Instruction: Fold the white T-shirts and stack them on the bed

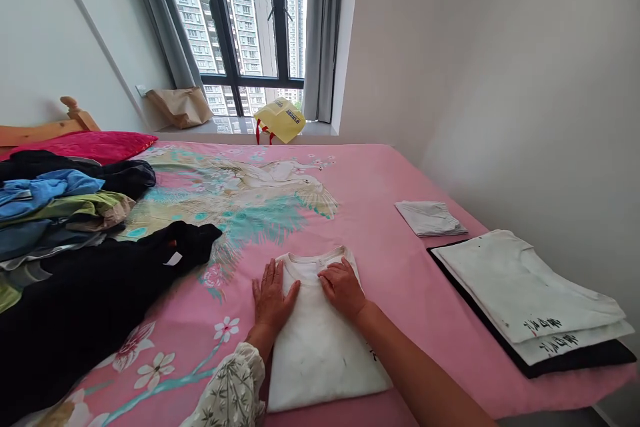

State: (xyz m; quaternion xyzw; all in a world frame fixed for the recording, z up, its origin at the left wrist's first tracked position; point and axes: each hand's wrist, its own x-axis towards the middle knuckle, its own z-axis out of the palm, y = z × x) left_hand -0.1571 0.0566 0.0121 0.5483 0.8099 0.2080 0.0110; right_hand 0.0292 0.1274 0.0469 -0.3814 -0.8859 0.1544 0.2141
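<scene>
A folded white T-shirt (325, 360) lies flat on the bed in front of me, its collar at the far end. My left hand (273, 297) rests on the shirt's left edge near the shoulder, fingers stretched out and thumb apart. On the right of the collar, my right hand (343, 288) has its fingers bent and drawn together against the fabric. Its fingertips are partly hidden, but they appear to pinch the cloth. Dark lettering on the shirt is mostly covered by my right forearm.
Folded white shirts (530, 280) lie on a black folded garment (585, 363) at right, with a folded light grey cloth (430, 218) beyond. A black garment (100, 300) and a heap of clothes (60, 193) fill the left. A yellow bag (280, 120) and brown paper bag (181, 107) sit by the window.
</scene>
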